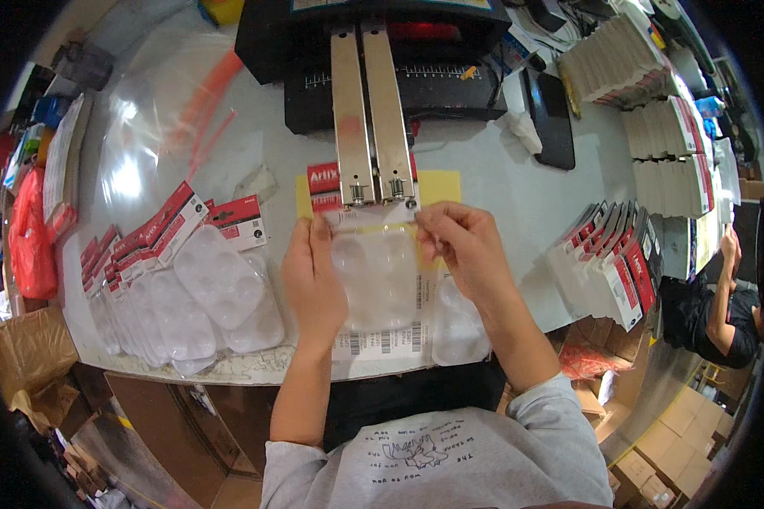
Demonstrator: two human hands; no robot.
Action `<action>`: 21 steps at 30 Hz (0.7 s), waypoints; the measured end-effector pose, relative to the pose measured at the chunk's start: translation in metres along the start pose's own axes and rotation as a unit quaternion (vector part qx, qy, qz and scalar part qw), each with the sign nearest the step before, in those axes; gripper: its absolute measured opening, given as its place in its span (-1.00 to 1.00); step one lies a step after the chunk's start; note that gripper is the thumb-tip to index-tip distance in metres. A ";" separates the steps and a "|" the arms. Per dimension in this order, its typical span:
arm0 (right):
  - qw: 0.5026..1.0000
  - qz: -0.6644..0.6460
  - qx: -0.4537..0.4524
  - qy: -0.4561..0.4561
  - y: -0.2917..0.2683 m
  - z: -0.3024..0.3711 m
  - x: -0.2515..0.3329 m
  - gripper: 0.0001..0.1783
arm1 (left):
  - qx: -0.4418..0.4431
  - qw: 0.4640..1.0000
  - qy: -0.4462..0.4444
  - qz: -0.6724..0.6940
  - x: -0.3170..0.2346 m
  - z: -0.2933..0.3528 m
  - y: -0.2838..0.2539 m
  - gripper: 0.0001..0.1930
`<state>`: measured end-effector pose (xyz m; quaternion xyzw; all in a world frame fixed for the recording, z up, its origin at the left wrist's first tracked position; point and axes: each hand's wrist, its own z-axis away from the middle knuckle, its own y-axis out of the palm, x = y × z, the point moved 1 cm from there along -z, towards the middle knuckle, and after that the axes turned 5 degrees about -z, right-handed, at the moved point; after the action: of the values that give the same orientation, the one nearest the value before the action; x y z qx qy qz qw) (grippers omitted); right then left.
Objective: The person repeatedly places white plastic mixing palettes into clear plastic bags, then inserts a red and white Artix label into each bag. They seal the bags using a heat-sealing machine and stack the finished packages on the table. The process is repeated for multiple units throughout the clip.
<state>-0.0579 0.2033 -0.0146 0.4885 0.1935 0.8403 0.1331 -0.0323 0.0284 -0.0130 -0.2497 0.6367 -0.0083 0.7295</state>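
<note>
A: Where is the piece being worked on?

B: The white palette (372,284) lies in front of the person, over a sheet of barcode labels (386,343), and its red-and-white header card (324,182) reaches under the two metal bars (351,102) of the black machine (267,51).

A: And the fingers?

B: The right hand (467,246) has thumb and forefinger pinched together at the card's right corner. The left hand (312,276) rests along the left edge, thumb near the card; whether its fingers close on anything, I can't tell.

A: What makes for a good hold here?

B: I'd want the card flat and square to the bars, both corners level, the palette's top edge straight below it — a slanted card would probably sit crooked. Fingertips belong at the outer corners, clear of the bar ends.

A: Now the containers?

B: The palette's round wells look empty. To the left, a pile of carded palettes (221,280) overlaps, its visible wells bare too. The cardboard box (615,338) at lower right has reddish plastic (587,363) in it.

A: And that red bag (32,233), far left?

B: It bulges — but its contents are hidden.
</note>
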 end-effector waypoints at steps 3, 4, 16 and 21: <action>1.000 -0.008 -0.006 -0.030 -0.007 -0.011 -0.011 -0.82 | -0.012 1.000 0.004 0.029 0.013 -0.010 0.006 -0.66; 0.998 -0.019 0.021 -0.048 -0.009 -0.013 -0.015 -0.81 | 0.004 0.999 0.020 0.033 0.019 -0.009 0.008 -0.66; 0.652 0.664 -0.275 -0.240 -0.104 0.133 0.126 0.06 | -0.232 0.887 0.095 -0.387 -0.027 -0.005 -0.080 -0.60; 0.749 0.599 -0.206 -0.194 -0.187 0.160 0.118 0.22 | 0.113 0.921 0.127 -0.352 0.003 0.060 0.036 -0.59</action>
<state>0.0312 0.4498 0.0625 0.6175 -0.3468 0.6542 -0.2655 0.0137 0.0801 -0.0251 -0.3704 0.5899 -0.3675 0.6162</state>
